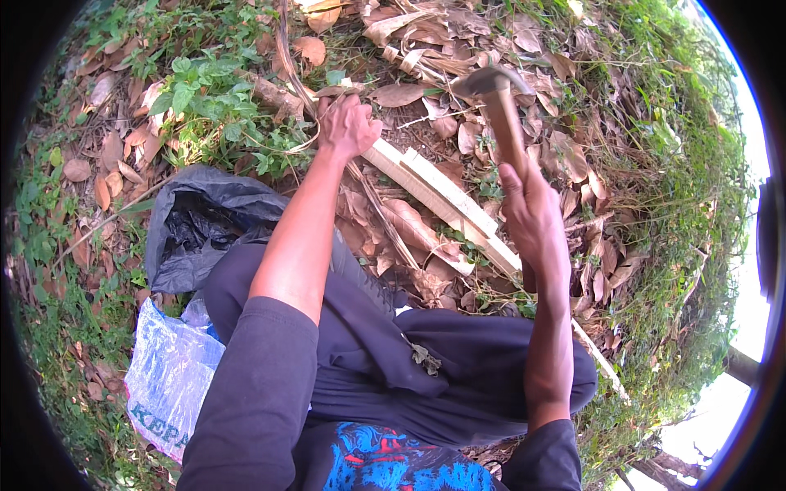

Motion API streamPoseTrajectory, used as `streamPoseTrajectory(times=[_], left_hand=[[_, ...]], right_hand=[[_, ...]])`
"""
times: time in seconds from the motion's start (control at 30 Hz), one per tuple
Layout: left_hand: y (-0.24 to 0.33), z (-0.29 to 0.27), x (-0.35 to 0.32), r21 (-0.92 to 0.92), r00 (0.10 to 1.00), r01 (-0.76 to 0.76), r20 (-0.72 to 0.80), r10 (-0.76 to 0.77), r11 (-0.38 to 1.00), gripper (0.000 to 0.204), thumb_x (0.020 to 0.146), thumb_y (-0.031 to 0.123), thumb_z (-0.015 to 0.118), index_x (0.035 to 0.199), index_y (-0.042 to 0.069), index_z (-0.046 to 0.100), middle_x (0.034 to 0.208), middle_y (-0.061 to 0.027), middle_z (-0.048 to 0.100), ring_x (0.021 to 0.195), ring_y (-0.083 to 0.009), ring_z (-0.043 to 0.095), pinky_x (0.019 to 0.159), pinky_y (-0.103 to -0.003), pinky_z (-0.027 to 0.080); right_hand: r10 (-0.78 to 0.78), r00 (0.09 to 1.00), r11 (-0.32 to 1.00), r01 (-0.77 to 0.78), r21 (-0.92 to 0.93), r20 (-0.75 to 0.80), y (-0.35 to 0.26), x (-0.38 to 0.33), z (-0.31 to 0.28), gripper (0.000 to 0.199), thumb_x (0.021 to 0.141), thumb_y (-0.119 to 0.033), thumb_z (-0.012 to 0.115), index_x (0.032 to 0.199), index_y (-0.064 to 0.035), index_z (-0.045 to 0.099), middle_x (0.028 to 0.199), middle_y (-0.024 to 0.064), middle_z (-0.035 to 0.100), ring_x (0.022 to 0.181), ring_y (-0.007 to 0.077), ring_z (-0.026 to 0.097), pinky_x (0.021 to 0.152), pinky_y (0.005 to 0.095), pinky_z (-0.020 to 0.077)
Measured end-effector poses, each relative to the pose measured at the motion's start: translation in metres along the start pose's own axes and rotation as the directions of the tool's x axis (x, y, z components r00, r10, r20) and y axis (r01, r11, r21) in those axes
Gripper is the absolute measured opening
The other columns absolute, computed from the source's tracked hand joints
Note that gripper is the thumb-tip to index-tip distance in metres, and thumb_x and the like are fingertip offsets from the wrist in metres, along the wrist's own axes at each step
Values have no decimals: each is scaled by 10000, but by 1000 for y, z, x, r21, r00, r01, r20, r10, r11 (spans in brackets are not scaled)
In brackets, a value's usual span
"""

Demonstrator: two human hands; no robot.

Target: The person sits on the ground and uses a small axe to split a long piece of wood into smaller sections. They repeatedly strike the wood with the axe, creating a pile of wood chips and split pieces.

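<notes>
My right hand (pixel 532 213) grips a hammer (pixel 503 123) by its wooden handle. Its dark metal head is raised at the far right, above the leaf litter. My left hand (pixel 348 129) is closed around the far left end of a pale wooden strip (pixel 430 196); its fingers hide that end and anything small between them. A shorter strip lies along the top of the long one. The wood slants over the ground from my left hand down toward my right forearm.
A black plastic bag (pixel 192 209) gapes beside my left knee, with a clear printed plastic bag (pixel 168 372) nearer me. My crossed legs (pixel 368 344) fill the near middle. Dry leaves (pixel 409 221), a brown stem (pixel 286 49) and green plants (pixel 196 90) cover the ground.
</notes>
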State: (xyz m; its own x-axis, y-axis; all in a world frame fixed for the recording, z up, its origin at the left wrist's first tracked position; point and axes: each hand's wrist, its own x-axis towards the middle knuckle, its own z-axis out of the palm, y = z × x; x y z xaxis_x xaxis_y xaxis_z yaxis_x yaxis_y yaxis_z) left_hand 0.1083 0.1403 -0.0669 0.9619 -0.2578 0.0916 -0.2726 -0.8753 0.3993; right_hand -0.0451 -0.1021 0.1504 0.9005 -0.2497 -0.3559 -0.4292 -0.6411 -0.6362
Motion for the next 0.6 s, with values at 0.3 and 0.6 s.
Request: streamPoseTrajectory(times=[0.3,0.6], left_hand=[[0,-1,1,8,1000,0,3,0,1000,243,784,311,546,657,108,589,860,-115,614,917,-310,619,1003,-557,364],[6,-2,3,-57,998,37,55,-34,998,242,782,309,560,653,105,578,884,-126,613,918,-309,619,1015,-572,370]], right_hand=[[-86,994,993,91,-77,67,1,-2,0,437,1074,-423,485,987,3,532,684,226,597,603,415,571,605,506,429],[-215,976,936,216,-277,34,18,15,4,427,1059,-436,501,982,-16,518,749,287,612,741,527,578,658,584,418]])
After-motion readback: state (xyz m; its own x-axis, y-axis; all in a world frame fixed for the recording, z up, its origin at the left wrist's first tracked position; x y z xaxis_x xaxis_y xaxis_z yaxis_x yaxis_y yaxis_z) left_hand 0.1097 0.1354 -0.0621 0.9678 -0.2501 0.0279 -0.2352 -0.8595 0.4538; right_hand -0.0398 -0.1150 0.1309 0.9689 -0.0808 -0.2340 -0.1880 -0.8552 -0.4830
